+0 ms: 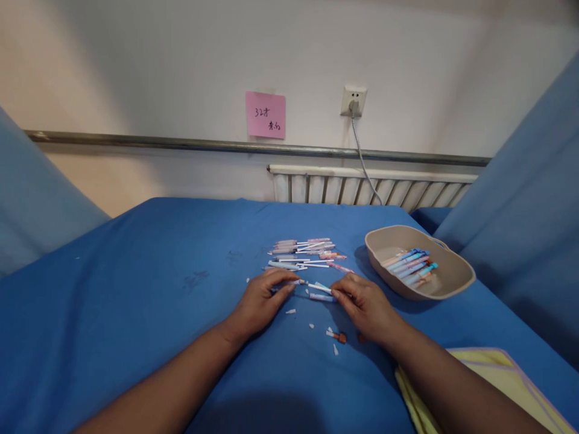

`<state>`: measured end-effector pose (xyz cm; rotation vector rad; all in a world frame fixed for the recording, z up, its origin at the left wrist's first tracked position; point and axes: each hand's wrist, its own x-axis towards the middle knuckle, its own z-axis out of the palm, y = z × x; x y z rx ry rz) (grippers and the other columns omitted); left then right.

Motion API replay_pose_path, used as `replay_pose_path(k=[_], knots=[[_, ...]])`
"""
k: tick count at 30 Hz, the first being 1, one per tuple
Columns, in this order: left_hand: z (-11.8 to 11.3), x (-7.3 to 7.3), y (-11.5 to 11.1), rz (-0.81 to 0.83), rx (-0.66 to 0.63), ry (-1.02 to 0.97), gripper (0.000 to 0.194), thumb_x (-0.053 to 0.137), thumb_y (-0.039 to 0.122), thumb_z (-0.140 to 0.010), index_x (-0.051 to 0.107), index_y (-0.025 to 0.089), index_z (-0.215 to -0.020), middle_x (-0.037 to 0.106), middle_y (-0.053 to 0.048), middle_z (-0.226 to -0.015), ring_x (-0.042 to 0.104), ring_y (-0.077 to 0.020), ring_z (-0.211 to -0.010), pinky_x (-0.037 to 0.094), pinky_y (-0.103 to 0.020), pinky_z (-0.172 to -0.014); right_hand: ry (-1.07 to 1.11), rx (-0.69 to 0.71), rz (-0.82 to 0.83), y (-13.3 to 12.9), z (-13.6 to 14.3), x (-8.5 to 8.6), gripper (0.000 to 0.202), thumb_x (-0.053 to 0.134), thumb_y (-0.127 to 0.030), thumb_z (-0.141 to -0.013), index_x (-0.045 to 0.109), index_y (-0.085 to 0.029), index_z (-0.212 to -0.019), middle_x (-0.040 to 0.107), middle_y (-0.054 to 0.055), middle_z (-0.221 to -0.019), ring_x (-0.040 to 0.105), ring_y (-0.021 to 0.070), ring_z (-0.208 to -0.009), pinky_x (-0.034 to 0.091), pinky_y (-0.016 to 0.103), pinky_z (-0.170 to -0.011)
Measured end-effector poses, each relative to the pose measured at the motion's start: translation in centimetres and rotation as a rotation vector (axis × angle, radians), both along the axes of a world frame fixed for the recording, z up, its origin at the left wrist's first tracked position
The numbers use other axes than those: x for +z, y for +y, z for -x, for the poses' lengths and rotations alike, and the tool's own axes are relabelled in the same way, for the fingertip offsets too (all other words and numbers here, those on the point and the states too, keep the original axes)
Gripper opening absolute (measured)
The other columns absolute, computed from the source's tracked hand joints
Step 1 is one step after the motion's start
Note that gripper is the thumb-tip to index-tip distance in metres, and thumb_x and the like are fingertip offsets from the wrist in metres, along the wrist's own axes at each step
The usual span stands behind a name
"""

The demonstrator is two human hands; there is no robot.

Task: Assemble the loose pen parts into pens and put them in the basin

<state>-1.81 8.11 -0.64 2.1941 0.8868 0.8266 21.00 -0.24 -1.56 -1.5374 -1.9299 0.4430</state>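
My left hand [270, 296] is closed around a pen barrel [296, 282], whose narrow end points right. Opposite it, my right hand [365, 304] pinches a slim white stick [319, 289] that looks like a pen refill; its free end lies close to the barrel's tip. Whether the two touch I cannot tell. Below the stick is a pale blue-violet pen part [321, 297]. Just beyond my hands lie rows of grey pen barrels [286, 243], more white sticks [316, 263] and pinkish pen parts [340, 267].
Small white cone-shaped tips [291, 311] and an orange-brown piece [341, 338] are scattered nearer me on the blue sheet [149, 313]. A beige basket [452, 283] at the right holds several pens [411, 265]. My right forearm passes over a yellow cloth [493, 374].
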Motion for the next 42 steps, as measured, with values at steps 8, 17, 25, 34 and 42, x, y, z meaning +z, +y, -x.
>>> replay_pose_path(k=[8,17,25,34,42], knots=[[-0.9,0.4,-1.7,-0.018,-0.153,0.142,0.025,0.048,0.031,-0.089,0.065,0.024,-0.105,0.067,-0.004,-0.104,0.058,-0.0200,-0.099,0.043,-0.033,-0.092,0.091,0.021,-0.081,-0.5,0.9,0.4,0.018,0.043,-0.024,-0.091,0.061,-0.022,-0.091,0.061,0.003,-0.085,0.058,0.0160,-0.082,0.043,0.027,-0.074],[-2.2,-0.4,-3.5,0.494,-0.171,-0.131,0.023,0.058,0.033,-0.082,0.062,0.020,-0.100,0.068,-0.002,-0.086,0.061,-0.0145,-0.072,0.050,-0.028,-0.071,0.212,0.070,0.028,-1.2,2.6,0.4,0.015,0.038,-0.025,-0.093,0.050,-0.021,-0.101,0.064,0.004,-0.088,0.059,0.0156,-0.079,0.044,0.026,-0.068],[-2.4,-0.7,-3.1,0.907,-0.209,-0.266,0.036,0.067,0.035,-0.075,0.055,0.014,-0.101,0.068,-0.004,-0.077,0.059,-0.0110,-0.054,0.048,-0.024,-0.052,0.409,0.089,0.197,-1.0,2.7,-0.1,0.016,0.040,-0.034,-0.092,0.050,-0.021,-0.092,0.054,-0.005,-0.063,0.050,0.0100,-0.051,0.038,0.021,-0.050],[-1.6,-0.1,-2.5,0.913,-0.185,-0.199,0.040,0.071,0.038,-0.071,0.055,0.014,-0.098,0.067,-0.004,-0.076,0.058,-0.0097,-0.054,0.045,-0.023,-0.053,0.589,-0.014,0.180,-0.1,1.9,-0.6,0.020,0.047,-0.037,-0.086,0.052,-0.019,-0.080,0.048,-0.006,-0.056,0.048,0.0098,-0.050,0.037,0.020,-0.049],[-1.2,0.1,-1.9,0.868,-0.172,-0.141,0.036,0.072,0.036,-0.071,0.058,0.013,-0.095,0.065,-0.001,-0.075,0.057,-0.0093,-0.058,0.044,-0.023,-0.057,0.671,-0.070,0.141,0.6,0.5,-0.9,0.020,0.053,-0.039,-0.082,0.054,-0.019,-0.081,0.050,-0.006,-0.054,0.047,0.0104,-0.048,0.036,0.022,-0.049]])
